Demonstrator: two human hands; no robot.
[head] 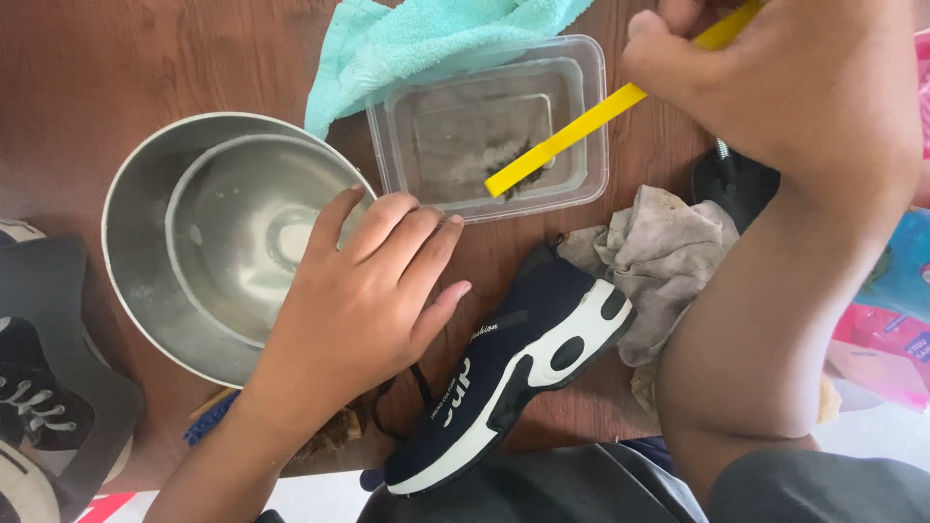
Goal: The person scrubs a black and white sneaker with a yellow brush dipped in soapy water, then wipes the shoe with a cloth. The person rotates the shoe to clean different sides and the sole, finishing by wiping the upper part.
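Fingers of the right hand (804, 87) close around a yellow plastic brush handle (581, 128), which slants down-left from the fist, its bristled tip dipped in murky water in the clear rectangular plastic tub (489, 126). Left hand (363, 295) lies open and flat on the brown wooden surface (116, 77), touching the steel bowl (228, 242). Just right of it, the navy white-soled shoe (513, 373) lies on its side, apparently unscrubbed yet.

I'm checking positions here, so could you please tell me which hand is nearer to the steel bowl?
Left. The left hand rests on the steel bowl's rim; the right hand is far across, gripping a yellow brush.
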